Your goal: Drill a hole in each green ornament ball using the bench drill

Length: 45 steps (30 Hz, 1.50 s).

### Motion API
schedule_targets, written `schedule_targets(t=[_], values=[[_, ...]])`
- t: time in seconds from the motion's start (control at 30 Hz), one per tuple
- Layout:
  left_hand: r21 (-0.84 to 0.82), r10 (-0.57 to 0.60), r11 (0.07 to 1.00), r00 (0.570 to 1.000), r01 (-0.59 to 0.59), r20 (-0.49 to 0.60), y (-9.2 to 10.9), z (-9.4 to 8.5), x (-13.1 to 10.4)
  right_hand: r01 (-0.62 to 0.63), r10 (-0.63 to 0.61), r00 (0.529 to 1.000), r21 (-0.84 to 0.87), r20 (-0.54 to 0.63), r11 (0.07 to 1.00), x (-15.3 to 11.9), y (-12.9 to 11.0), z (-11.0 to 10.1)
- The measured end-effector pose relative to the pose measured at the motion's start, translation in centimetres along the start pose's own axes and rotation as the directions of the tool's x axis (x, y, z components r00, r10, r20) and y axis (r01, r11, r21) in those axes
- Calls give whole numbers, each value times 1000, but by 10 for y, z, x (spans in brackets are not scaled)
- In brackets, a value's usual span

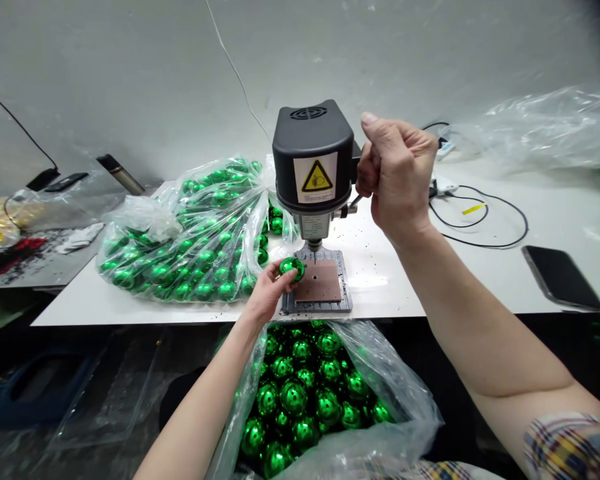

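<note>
A small black-topped drill press (313, 160) with a yellow warning label stands on the white table. My left hand (270, 290) pinches a shiny green ball (292, 269) at the left side of the brown plate (325, 283) on the machine's base, left of the drill bit. Raised at the right of the machine, my right hand (400, 173) is closed round its feed lever, most of which the fingers hide. Below the table edge, an open plastic bag (405, 407) holds several green balls.
A clear bag full of green balls (205, 247) lies left of the machine. On the right are a black phone (563, 277), a looped cable (523, 217) and crumpled plastic sheeting (550, 127). A white glove (80, 238) lies at the far left.
</note>
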<state>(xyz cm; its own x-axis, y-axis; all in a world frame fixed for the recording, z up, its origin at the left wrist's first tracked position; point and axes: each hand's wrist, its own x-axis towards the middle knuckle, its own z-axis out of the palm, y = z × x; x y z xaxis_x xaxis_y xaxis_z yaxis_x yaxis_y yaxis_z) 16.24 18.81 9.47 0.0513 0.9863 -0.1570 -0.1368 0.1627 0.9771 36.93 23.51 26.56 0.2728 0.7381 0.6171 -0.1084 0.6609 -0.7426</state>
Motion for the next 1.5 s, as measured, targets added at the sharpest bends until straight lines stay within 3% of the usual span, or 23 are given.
schedule_targets(t=[0.17,0.4,0.53,0.67,0.87,1.3,1.5], values=[[268,142,949,985,-164,100,-12,3,11,2,-2,1000,50,-5,999,0,-2,2],[530,159,822,977,-209,139,-15,6,23,4,-4,1000,41,-3,999,0,-2,1],[607,256,727,947,-319,191,-13,12,24,-11,11,1000,25,-1,1000,1,-1,1],[628,315,670,918,-396,242,-16,21,26,-6,6,1000,30,-6,1000,1,0,1],[556,288,751,934,-356,209,-26,25,34,16,-16,1000,40,-5,999,2,2,1],[490,363,783,921,-383,141,-49,30,30,21,-21,1000,-12,-20,1000,-1,-1,1],[499,375,774,918,-388,132,-49,31,29,141,-140,990,52,-27,989,-22,1,-4]])
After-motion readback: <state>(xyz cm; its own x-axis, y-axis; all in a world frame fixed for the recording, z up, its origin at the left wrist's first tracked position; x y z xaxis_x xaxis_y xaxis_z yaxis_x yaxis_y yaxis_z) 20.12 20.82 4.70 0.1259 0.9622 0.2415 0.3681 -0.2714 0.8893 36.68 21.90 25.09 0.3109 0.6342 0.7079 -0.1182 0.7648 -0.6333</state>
